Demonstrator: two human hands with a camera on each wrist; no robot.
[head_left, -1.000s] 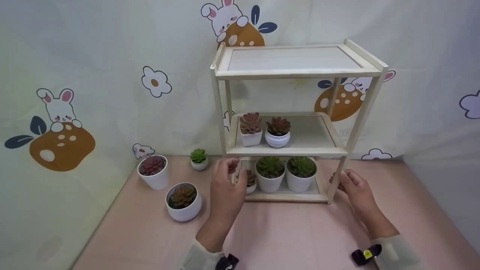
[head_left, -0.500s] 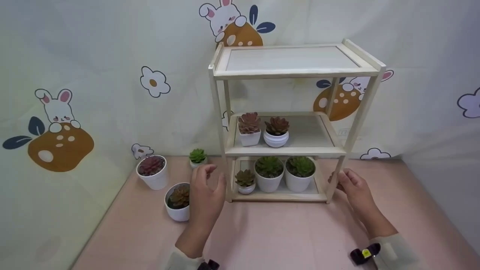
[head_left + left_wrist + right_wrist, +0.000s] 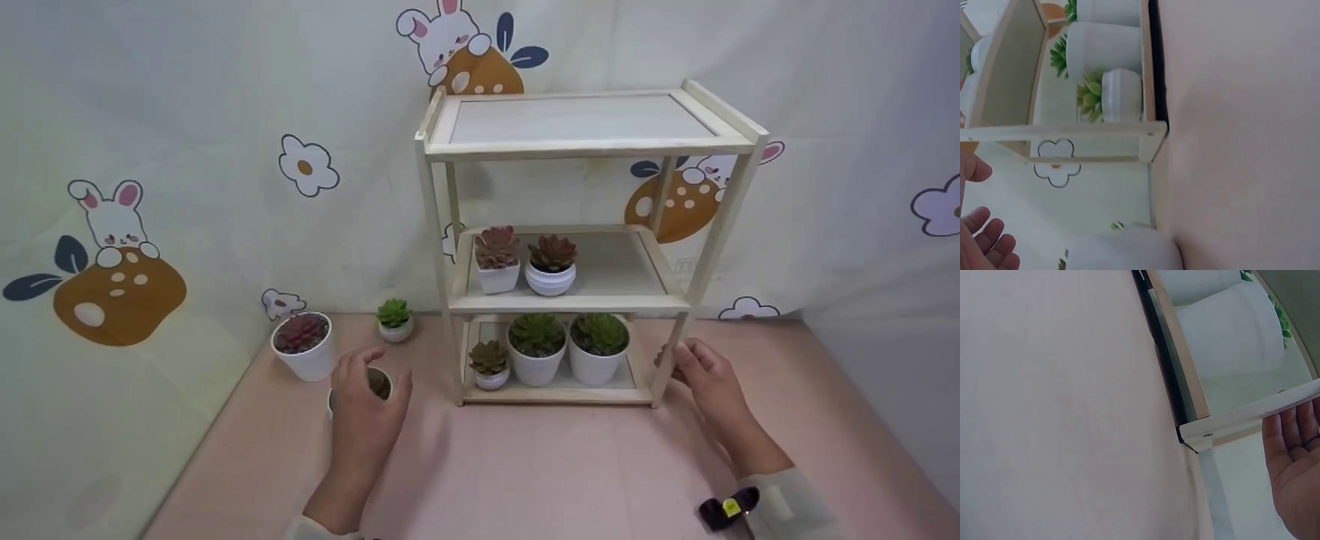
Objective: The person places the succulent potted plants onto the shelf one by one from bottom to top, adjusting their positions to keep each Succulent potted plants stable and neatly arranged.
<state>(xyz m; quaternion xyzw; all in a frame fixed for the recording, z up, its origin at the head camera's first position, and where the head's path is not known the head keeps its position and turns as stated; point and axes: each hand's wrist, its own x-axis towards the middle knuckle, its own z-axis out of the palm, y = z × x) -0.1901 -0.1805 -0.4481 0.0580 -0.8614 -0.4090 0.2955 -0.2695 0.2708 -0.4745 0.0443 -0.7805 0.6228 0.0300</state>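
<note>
In the head view my left hand [image 3: 365, 420] is over the wide white pot [image 3: 381, 384], hiding much of it; thumb and fingers stand apart and bent, holding nothing. The left wrist view shows that hand's fingers [image 3: 991, 239] spread, beside the shelf post, and a white pot [image 3: 1129, 250] at the bottom edge. My right hand [image 3: 709, 375] grips the right front post [image 3: 701, 270] of the wooden shelf [image 3: 570, 302] low down. In the right wrist view the fingers [image 3: 1292, 433] of that hand lie against the post [image 3: 1258, 409].
A white pot with a dark red plant [image 3: 309, 352] and a small green one [image 3: 394, 322] stand left of the shelf. Its middle level bears a square pot [image 3: 498, 276] and a round pot [image 3: 551, 279]; the bottom level bears a small pot [image 3: 491, 375] and two larger ones [image 3: 537, 360].
My left hand has moved left and down, from in front of the bottom shelf's small pot to the wide white pot. The right hand has stayed at the post.
</note>
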